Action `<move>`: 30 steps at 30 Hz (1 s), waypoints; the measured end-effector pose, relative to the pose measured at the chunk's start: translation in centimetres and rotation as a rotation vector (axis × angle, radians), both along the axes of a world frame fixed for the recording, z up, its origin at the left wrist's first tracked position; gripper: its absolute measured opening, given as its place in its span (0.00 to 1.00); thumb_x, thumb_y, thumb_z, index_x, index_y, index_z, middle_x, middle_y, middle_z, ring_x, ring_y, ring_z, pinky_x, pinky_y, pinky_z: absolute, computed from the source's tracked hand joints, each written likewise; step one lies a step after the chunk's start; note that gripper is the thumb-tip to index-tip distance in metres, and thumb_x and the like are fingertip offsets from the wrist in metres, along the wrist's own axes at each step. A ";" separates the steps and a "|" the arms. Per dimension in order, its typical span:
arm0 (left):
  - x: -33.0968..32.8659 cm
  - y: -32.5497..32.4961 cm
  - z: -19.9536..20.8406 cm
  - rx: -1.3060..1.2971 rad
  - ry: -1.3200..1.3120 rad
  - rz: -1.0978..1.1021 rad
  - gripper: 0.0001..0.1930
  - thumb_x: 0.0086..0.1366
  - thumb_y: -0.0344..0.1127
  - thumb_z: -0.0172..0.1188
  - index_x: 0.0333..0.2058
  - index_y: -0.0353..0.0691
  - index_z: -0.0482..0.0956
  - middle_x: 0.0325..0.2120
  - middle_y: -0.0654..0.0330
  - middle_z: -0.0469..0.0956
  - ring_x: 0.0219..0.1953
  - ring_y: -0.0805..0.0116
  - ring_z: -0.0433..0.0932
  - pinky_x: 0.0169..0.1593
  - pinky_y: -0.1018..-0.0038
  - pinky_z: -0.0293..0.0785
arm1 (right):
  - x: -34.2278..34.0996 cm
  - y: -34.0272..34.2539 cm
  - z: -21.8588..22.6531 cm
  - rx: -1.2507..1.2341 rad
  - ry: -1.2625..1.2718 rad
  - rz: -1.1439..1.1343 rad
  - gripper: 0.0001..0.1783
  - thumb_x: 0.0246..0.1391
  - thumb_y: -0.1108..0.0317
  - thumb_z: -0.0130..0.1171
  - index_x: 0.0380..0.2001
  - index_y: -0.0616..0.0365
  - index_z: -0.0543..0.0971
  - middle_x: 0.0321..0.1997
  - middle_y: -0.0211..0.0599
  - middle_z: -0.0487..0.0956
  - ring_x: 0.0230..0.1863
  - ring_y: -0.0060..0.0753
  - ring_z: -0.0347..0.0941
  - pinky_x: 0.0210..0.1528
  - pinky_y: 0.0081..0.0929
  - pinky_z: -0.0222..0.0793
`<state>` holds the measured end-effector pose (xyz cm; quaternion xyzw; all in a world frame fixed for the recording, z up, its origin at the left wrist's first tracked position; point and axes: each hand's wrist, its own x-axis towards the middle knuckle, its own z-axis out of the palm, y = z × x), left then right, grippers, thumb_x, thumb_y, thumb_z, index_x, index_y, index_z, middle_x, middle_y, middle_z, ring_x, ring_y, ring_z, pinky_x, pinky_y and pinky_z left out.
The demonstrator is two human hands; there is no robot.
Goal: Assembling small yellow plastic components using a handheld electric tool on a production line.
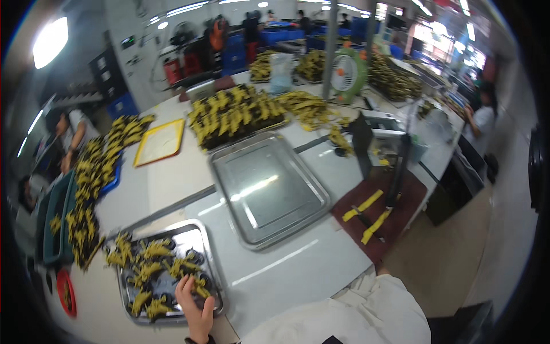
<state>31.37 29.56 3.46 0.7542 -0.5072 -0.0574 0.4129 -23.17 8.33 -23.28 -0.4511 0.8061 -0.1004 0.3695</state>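
One red bowl (61, 286) stands at the far left, near a green crate (67, 221). Beside them, a seated co-worker (80, 129) sits behind a long heap (89, 186) of yellow-and-black pieces on the white worktop (246, 309). Next comes a metal tray (213, 266), near the worktop's front edge, holding loose yellow-and-black pieces (148, 272). They point in mixed directions; the one nearest the left hand (195, 307) has its long axis slanting from upper left to lower right. That hand reaches over the tray's right side, thumb and fingers (185, 286) parted and loosely bent. Behind, a red extinguisher (172, 71) stands by the pale wall; its markings are too small to read. In the middle, a larger metal tray (269, 189) lies slantwise before a dense stack (229, 114) of similar pieces. Further right, a green fan (348, 74) stands near the back, and yellow strips (375, 227) on a maroon mat (346, 229) slant up to the right. The right hand (380, 268), mostly hidden by its pale sleeve, is at the mat's near edge; I cannot tell how its fingers stand. Another person (484, 117) is at the far right, above a beige floor (447, 235).
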 end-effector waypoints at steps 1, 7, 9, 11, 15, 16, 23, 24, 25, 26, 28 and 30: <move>-0.1 0.0 0.3 -0.002 -0.038 -0.045 0.28 0.58 0.42 0.59 0.54 0.34 0.65 0.56 0.48 0.62 0.55 0.52 0.62 0.59 0.60 0.54 | 0.5 -0.2 0.0 0.010 0.000 0.015 0.15 0.61 0.64 0.45 0.46 0.61 0.74 0.45 0.43 0.76 0.41 0.40 0.74 0.42 0.35 0.69; -0.9 -0.1 0.5 -0.087 -0.059 -0.138 0.24 0.64 0.31 0.55 0.57 0.31 0.63 0.52 0.50 0.62 0.39 0.63 0.66 0.45 0.71 0.66 | 0.6 0.0 -0.5 0.039 -0.009 0.007 0.15 0.60 0.65 0.46 0.46 0.61 0.74 0.45 0.43 0.76 0.41 0.40 0.74 0.42 0.35 0.69; -1.0 0.3 0.7 -0.052 -0.020 -0.113 0.24 0.62 0.31 0.56 0.56 0.32 0.64 0.54 0.47 0.62 0.47 0.57 0.66 0.51 0.67 0.64 | 0.3 -0.4 -0.6 0.042 -0.006 0.015 0.15 0.60 0.65 0.46 0.46 0.61 0.74 0.45 0.43 0.76 0.41 0.40 0.74 0.42 0.35 0.69; -1.4 -0.1 1.6 -0.021 -0.077 -0.091 0.24 0.60 0.30 0.56 0.55 0.33 0.65 0.55 0.44 0.63 0.55 0.48 0.63 0.57 0.60 0.58 | 0.1 -1.0 -1.2 0.056 -0.010 0.025 0.15 0.60 0.66 0.46 0.46 0.61 0.74 0.45 0.43 0.76 0.41 0.40 0.74 0.43 0.35 0.69; -1.0 -1.2 1.4 0.042 -0.137 -0.115 0.24 0.59 0.30 0.56 0.54 0.34 0.66 0.54 0.45 0.64 0.56 0.46 0.62 0.58 0.59 0.57 | -1.2 -3.3 -2.8 0.093 -0.012 0.031 0.15 0.60 0.66 0.47 0.46 0.61 0.74 0.45 0.43 0.76 0.41 0.40 0.74 0.43 0.35 0.69; -1.1 -1.5 1.9 0.053 -0.142 -0.108 0.24 0.58 0.30 0.55 0.54 0.35 0.66 0.54 0.46 0.64 0.56 0.46 0.62 0.59 0.59 0.57 | -1.4 -4.0 -3.0 0.093 -0.017 0.038 0.15 0.59 0.66 0.47 0.46 0.61 0.74 0.45 0.43 0.76 0.41 0.40 0.74 0.43 0.35 0.69; -1.2 -1.1 -0.4 0.035 -0.010 0.189 0.32 0.60 0.56 0.52 0.51 0.31 0.67 0.52 0.46 0.65 0.55 0.50 0.63 0.59 0.62 0.55 | -1.8 -10.3 -4.5 0.123 -0.017 0.161 0.15 0.59 0.67 0.48 0.46 0.61 0.74 0.44 0.43 0.76 0.41 0.40 0.74 0.44 0.34 0.70; -1.5 -1.7 -0.3 0.055 -0.016 0.212 0.32 0.60 0.55 0.52 0.51 0.32 0.67 0.52 0.46 0.65 0.55 0.50 0.63 0.59 0.62 0.54 | -2.1 -11.2 -4.8 0.121 -0.016 0.173 0.15 0.58 0.67 0.48 0.46 0.62 0.74 0.44 0.43 0.76 0.41 0.40 0.74 0.44 0.34 0.70; -1.7 -2.1 -0.4 0.042 -0.044 0.229 0.31 0.60 0.54 0.53 0.51 0.32 0.67 0.52 0.47 0.65 0.55 0.50 0.63 0.59 0.62 0.55 | -1.8 -12.3 -5.1 0.117 -0.021 0.192 0.15 0.58 0.67 0.48 0.46 0.62 0.74 0.44 0.43 0.76 0.41 0.40 0.74 0.44 0.34 0.70; -2.0 -2.0 -0.9 0.053 -0.049 0.248 0.31 0.60 0.54 0.53 0.51 0.32 0.67 0.52 0.47 0.65 0.55 0.50 0.63 0.59 0.62 0.55 | -2.0 -12.8 -5.4 0.126 -0.017 0.210 0.15 0.58 0.67 0.48 0.46 0.62 0.74 0.44 0.43 0.76 0.41 0.40 0.74 0.44 0.34 0.70; -2.0 -2.1 -1.2 0.059 -0.077 0.236 0.30 0.59 0.52 0.53 0.51 0.32 0.67 0.51 0.48 0.65 0.55 0.50 0.63 0.59 0.62 0.56 | -2.0 -13.9 -6.0 0.130 -0.021 0.237 0.15 0.58 0.68 0.48 0.46 0.62 0.74 0.44 0.43 0.76 0.41 0.40 0.74 0.44 0.34 0.70; -2.3 -1.9 -1.4 0.073 -0.145 0.251 0.29 0.59 0.51 0.53 0.51 0.32 0.67 0.51 0.48 0.66 0.54 0.51 0.63 0.59 0.62 0.57 | -1.7 -15.0 -6.7 0.130 -0.038 0.268 0.15 0.58 0.68 0.48 0.46 0.62 0.74 0.44 0.43 0.76 0.41 0.40 0.74 0.44 0.34 0.70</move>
